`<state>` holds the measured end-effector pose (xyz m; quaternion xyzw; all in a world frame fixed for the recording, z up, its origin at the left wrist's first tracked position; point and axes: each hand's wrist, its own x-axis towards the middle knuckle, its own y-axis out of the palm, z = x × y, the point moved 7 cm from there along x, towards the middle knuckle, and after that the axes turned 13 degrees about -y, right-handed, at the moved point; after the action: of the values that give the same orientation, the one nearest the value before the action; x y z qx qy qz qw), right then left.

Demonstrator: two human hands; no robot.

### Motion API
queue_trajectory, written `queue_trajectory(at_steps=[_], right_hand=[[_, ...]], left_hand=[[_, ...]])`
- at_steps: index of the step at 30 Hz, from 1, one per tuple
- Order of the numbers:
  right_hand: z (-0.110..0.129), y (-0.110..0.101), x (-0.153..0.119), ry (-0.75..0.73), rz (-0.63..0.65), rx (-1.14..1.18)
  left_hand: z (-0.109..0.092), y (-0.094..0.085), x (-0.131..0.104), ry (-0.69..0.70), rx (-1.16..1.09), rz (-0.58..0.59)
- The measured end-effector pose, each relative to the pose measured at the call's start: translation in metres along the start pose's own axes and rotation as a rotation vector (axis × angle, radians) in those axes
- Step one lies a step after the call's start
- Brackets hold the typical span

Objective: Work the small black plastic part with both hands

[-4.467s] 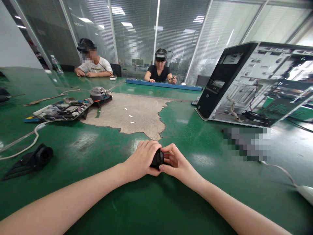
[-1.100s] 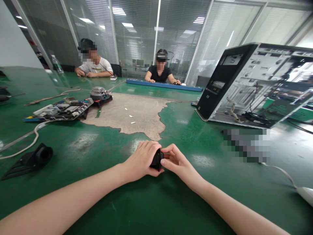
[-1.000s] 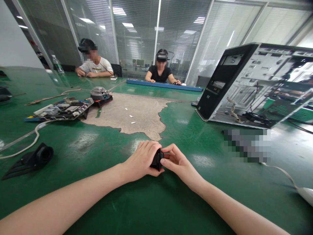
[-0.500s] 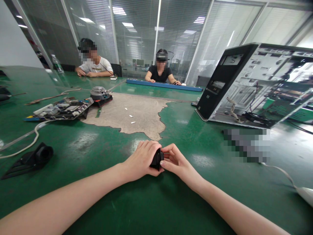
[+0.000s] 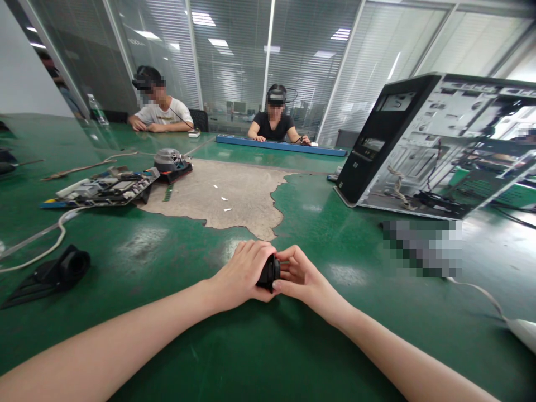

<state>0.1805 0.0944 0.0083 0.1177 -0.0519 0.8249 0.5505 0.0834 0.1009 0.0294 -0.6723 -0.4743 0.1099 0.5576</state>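
Observation:
A small black ridged part (image 5: 268, 273) is between my two hands, just above or on the green table (image 5: 234, 352); its exact kind does not show. Around its left side and top wrap the fingers of my left hand (image 5: 245, 272), closed on it. From the right, my right hand (image 5: 300, 273) grips the part's ridged edge between thumb and fingertips. Much of the part is hidden behind my left fingers.
An opened computer case (image 5: 419, 145) stands at the right. To the left are a circuit board (image 5: 109, 187), a round metal-topped cooler (image 5: 165, 159) and a black plastic piece with a round opening (image 5: 62, 271). Two people sit across the table behind a blue bar (image 5: 280, 146).
My right thumb has moved slightly down and left along the edge of the black part. Both hands stay in the same place around it.

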Motion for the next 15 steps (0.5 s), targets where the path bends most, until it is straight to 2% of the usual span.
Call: queue_trajectory(at_steps=[9, 15], right_hand=[[-0.0004, -0.001, -0.0002, -0.04, -0.055, 0.019], [-0.0044, -0.0036, 0.001, 0.001, -0.046, -0.037]], left_hand=[[-0.0005, -0.0008, 0.0, 0.004, -0.018, -0.021], [-0.001, -0.0015, 0.0003, 0.001, -0.015, -0.012]])
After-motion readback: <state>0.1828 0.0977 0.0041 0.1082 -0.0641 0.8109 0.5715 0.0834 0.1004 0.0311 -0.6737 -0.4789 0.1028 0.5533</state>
